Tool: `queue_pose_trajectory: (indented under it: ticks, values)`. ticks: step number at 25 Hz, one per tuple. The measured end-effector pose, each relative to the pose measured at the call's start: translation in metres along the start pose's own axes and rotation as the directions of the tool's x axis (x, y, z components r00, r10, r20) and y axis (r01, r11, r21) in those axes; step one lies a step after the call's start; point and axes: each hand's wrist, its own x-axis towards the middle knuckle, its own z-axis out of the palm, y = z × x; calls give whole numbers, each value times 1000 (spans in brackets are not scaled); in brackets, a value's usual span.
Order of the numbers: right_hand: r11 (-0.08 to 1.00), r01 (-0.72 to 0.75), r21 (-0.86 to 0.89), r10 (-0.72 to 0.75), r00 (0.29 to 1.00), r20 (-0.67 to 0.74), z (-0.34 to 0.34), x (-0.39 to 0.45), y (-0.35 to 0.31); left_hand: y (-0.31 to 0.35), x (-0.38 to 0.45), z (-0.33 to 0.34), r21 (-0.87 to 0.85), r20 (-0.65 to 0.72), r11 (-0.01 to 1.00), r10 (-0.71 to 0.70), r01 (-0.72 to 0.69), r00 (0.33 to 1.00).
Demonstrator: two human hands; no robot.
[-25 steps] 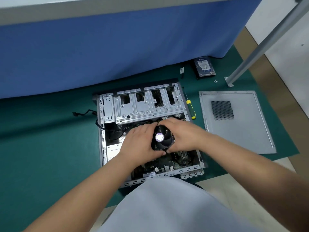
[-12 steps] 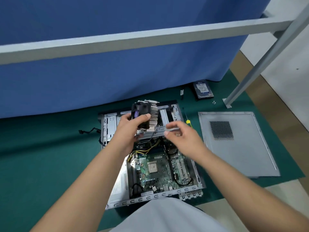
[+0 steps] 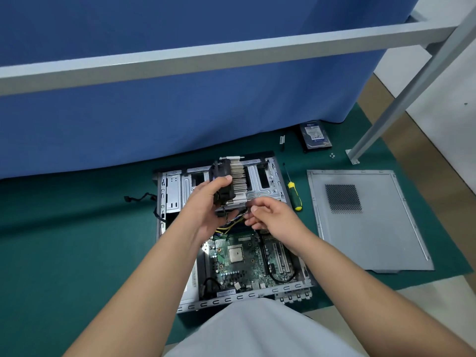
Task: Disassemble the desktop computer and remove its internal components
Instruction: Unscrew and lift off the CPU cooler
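The open desktop case (image 3: 170, 191) lies flat on the green mat, its motherboard (image 3: 247, 264) and bare processor (image 3: 236, 254) exposed. My left hand (image 3: 206, 202) grips the CPU cooler (image 3: 229, 181), a black fan on silver fins, lifted above the case and turned on its side. My right hand (image 3: 270, 215) hovers just below and right of the cooler with fingers loosely curled near its thin cable; whether it pinches the cable is unclear. Yellow and black cables (image 3: 229, 226) run under the cooler.
The removed side panel (image 3: 368, 233) lies right of the case. A yellow-handled screwdriver (image 3: 293, 194) lies between them. A hard drive (image 3: 315, 136), small screws (image 3: 332, 155) and a bracket (image 3: 282, 140) sit by the blue curtain. A grey metal frame leg (image 3: 386, 119) stands at right.
Both hands lifted the cooler off the motherboard, exposing the processor. My left hand now holds it raised and tilted; my right hand let go and dropped beneath it.
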Motion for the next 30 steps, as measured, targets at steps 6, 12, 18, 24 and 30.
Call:
queue_pose_trajectory:
  ticks: [6,12,18,24,30]
  values:
    - [1000,-6,31,3,996,90,-13,-31,0,4,5,-8,-8,-53,1000,27,-28,998]
    - [980,142,-138,-132,988,74,5,-53,-16,7,16,-4,51,-76,998,48,-44,996]
    - [916,287,-280,-262,957,126,44,-66,-31,4,18,5,19,-16,1000,12,-12,1000]
    - [913,327,-243,-315,945,87,36,-63,-55,0,11,3,50,-2,998,-41,41,999]
    - [905,312,-289,-328,945,-8,-20,-50,-85,1,10,-8,43,-31,999,-5,6,1000]
